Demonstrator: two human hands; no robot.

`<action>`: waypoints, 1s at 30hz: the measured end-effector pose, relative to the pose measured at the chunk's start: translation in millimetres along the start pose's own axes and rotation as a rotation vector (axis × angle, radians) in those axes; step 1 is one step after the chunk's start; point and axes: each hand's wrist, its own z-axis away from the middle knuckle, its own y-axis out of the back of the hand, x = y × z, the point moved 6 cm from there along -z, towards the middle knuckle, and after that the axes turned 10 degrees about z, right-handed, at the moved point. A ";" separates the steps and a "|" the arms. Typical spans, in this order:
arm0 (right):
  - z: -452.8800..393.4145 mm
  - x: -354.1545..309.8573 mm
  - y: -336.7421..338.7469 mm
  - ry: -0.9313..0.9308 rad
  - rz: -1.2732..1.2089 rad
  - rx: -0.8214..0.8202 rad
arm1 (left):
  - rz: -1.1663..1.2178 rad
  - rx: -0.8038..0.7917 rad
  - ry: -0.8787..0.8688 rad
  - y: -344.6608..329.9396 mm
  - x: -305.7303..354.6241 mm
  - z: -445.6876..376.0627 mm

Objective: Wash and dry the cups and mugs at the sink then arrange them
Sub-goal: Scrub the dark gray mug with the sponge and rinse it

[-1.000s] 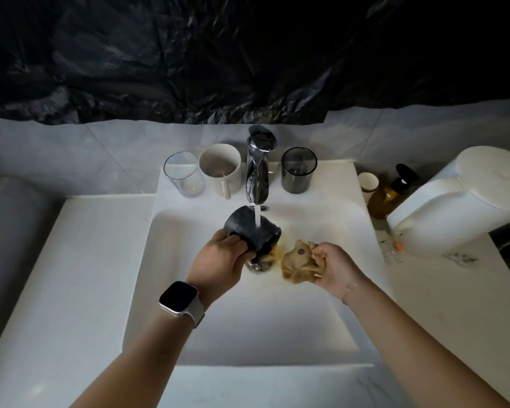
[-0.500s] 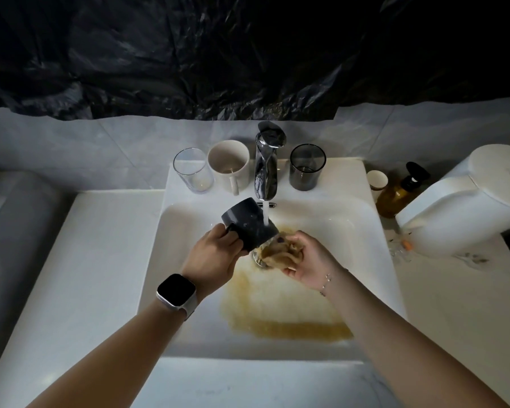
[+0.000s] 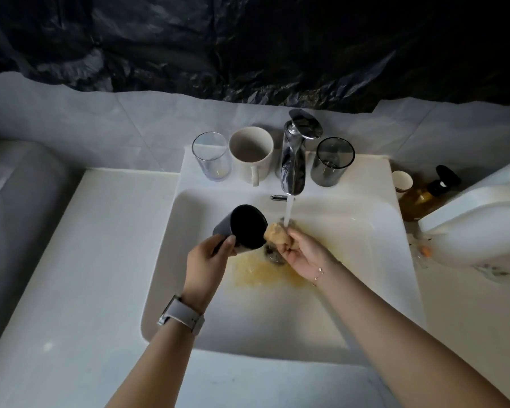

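White sink (image 3: 351, 304) mid-frame, tap running: left hand (image 3: 208, 260) grips the tilted black cup (image 3: 243, 226), right hand's (image 3: 302, 254) fingers clamp what's probably a sponge (image 3: 277, 232).

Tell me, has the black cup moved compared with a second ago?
Yes. The black cup was under the tap, in the stream; now it sits left of the stream, tilted with its mouth showing.
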 end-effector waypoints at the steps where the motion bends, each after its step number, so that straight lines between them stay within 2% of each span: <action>1: -1.5 -1.2 -3.6 0.023 0.041 -0.002 | 0.058 0.004 0.043 0.2 -5.6 1.9; 3: -3.8 -6.3 -9.3 0.085 0.126 -0.012 | 0.195 -0.008 0.139 -2.5 -16.6 5.0; 6: -6.5 -14.3 -10.2 0.139 0.068 -0.021 | 0.359 -0.041 0.228 -12.4 -26.3 6.6; 8: -6.6 -20.4 -9.7 0.170 0.043 -0.089 | 0.411 -0.050 0.242 -17.9 -24.1 7.4; 11: -1.7 -30.0 -6.9 0.215 0.167 -0.137 | 0.424 -0.062 0.222 -22.9 -21.2 5.5; 14: 3.2 -38.2 2.1 0.262 0.218 -0.013 | 0.406 -0.093 0.216 -27.9 -22.4 1.0; 18: 8.8 -49.3 18.5 0.342 0.406 0.232 | 0.380 -0.118 0.231 -40.0 -17.5 0.6; 21: 14.8 -59.0 22.8 0.385 0.397 0.213 | 0.369 -0.139 0.229 -53.8 -11.8 0.7; 27: 7.7 -53.0 36.8 0.125 0.340 0.090 | 0.371 -0.163 0.237 -74.8 -0.8 1.5; 30: 5.8 -51.6 47.3 0.116 0.283 0.174 | 0.384 -0.164 0.244 -77.8 -3.6 2.7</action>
